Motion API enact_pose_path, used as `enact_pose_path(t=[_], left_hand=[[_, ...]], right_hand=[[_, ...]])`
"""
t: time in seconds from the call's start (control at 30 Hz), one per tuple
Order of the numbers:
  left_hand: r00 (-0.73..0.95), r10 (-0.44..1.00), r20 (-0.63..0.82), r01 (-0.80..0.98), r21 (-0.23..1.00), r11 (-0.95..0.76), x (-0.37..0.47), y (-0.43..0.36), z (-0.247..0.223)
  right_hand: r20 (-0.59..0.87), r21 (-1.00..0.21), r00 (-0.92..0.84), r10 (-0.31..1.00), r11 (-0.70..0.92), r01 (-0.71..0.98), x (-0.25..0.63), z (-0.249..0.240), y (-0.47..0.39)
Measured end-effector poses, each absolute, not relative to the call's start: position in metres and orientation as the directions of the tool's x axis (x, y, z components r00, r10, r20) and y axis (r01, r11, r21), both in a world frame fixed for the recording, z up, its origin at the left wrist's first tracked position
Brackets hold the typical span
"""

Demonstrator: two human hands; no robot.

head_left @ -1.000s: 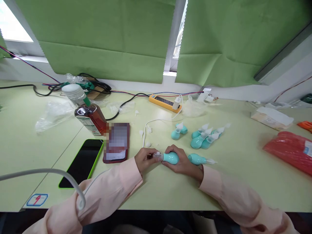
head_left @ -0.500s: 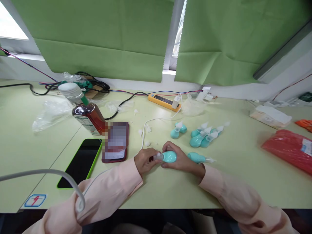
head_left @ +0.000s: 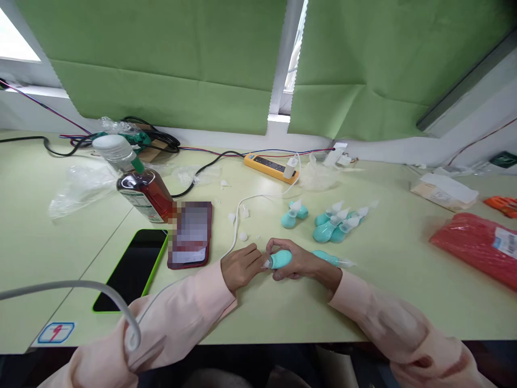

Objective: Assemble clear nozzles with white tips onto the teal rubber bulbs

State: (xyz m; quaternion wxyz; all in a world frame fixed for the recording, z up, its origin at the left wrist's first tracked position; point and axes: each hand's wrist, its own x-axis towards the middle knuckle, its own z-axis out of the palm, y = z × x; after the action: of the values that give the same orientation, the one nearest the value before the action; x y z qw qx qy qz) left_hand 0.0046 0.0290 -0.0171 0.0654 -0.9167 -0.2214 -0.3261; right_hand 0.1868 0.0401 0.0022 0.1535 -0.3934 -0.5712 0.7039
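Note:
My right hand (head_left: 297, 260) is wrapped round a teal bulb (head_left: 281, 259) with a clear tip pointing left. The fingers of my left hand (head_left: 242, 265) are closed on that clear tip and hide most of it. Just right of my right hand, another teal bulb (head_left: 326, 257) with a clear nozzle lies on its side, partly behind the wrist. Farther back, several teal bulbs (head_left: 324, 232) with clear nozzles lie in a cluster, and a smaller group (head_left: 289, 218) lies to their left. Small clear and white pieces (head_left: 243, 236) are scattered behind my left hand.
On the left are a green-edged phone (head_left: 131, 269), a red-cased phone (head_left: 209, 237) and a brown bottle (head_left: 151, 194). A yellow power strip (head_left: 269, 167) with a white cable stands at the back. A red package (head_left: 476, 242) and a box (head_left: 444, 191) lie right.
My left hand has turned, its back now facing up and its fingers covering more of the clear tip. My right hand still holds the bulb. The view has shifted slightly.

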Motion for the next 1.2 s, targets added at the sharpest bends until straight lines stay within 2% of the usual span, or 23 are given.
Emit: enact_pose_path(t=[0.13, 0.23, 0.3, 0.37, 0.47, 0.57, 0.63, 0.7, 0.77, 0.83, 0.9, 0.97, 1.1, 1.2], left_hand=[[0.714, 0.276, 0.643, 0.442, -0.109, -0.890, 0.005, 0.025, -0.016], [0.720, 0.298, 0.627, 0.435, -0.072, -0.898, 0.004, 0.027, -0.015], [0.709, 0.356, 0.608, 0.407, 0.060, -0.911, 0.002, 0.031, -0.015], [0.683, 0.462, 0.566, 0.370, 0.277, -0.887, 0.000, 0.035, -0.017], [0.600, 0.648, 0.469, 0.331, 0.592, -0.735, 0.000, 0.035, -0.020], [0.494, 0.796, 0.350, 0.302, 0.789, -0.534, 0.003, 0.031, -0.019], [0.433, 0.864, 0.258, 0.270, 0.877, -0.397, 0.005, 0.029, -0.017], [0.372, 0.912, 0.173, 0.216, 0.939, -0.266, 0.005, 0.029, -0.014], [0.308, 0.944, 0.116, 0.136, 0.977, -0.165, 0.003, 0.030, -0.010], [0.242, 0.965, 0.103, 0.063, 0.991, -0.121, 0.001, 0.033, -0.007], [0.175, 0.975, 0.135, 0.027, 0.989, -0.142, -0.002, 0.036, -0.004], [0.122, 0.972, 0.201, 0.032, 0.978, -0.206, -0.004, 0.037, 0.000], [0.110, 0.955, 0.275, 0.013, 0.961, -0.278, -0.003, 0.034, 0.005], [0.131, 0.973, 0.191, -0.090, 0.979, -0.180, 0.000, 0.031, 0.007]], right_hand=[[-0.459, -0.877, -0.688, 0.562, -0.411, 0.248, 0.191, -0.002, 0.043], [-0.469, -0.855, -0.703, 0.535, -0.475, 0.209, 0.192, -0.006, 0.043], [-0.443, -0.857, -0.709, 0.549, -0.491, 0.156, 0.190, -0.007, 0.042], [-0.406, -0.876, -0.704, 0.582, -0.466, 0.120, 0.188, -0.007, 0.040], [-0.342, -0.925, -0.680, 0.648, -0.359, 0.123, 0.185, -0.006, 0.037], [-0.227, -0.974, -0.631, 0.742, -0.157, 0.166, 0.183, -0.007, 0.034], [-0.064, -0.972, -0.573, 0.817, 0.079, 0.222, 0.181, -0.008, 0.031], [0.126, -0.895, -0.522, 0.844, 0.323, 0.307, 0.179, -0.006, 0.028], [0.286, -0.759, -0.495, 0.820, 0.509, 0.405, 0.179, -0.001, 0.024], [0.421, -0.571, -0.496, 0.759, 0.647, 0.506, 0.185, 0.010, 0.021], [0.497, -0.347, -0.535, 0.684, 0.721, 0.600, 0.197, 0.025, 0.020], [0.413, -0.180, -0.598, 0.687, 0.706, 0.685, 0.215, 0.039, 0.020], [0.018, 0.037, -0.523, 0.852, 0.523, 0.852, 0.251, 0.050, 0.021], [-0.142, 0.077, -0.461, 0.876, 0.474, 0.877, 0.262, 0.047, 0.020]])
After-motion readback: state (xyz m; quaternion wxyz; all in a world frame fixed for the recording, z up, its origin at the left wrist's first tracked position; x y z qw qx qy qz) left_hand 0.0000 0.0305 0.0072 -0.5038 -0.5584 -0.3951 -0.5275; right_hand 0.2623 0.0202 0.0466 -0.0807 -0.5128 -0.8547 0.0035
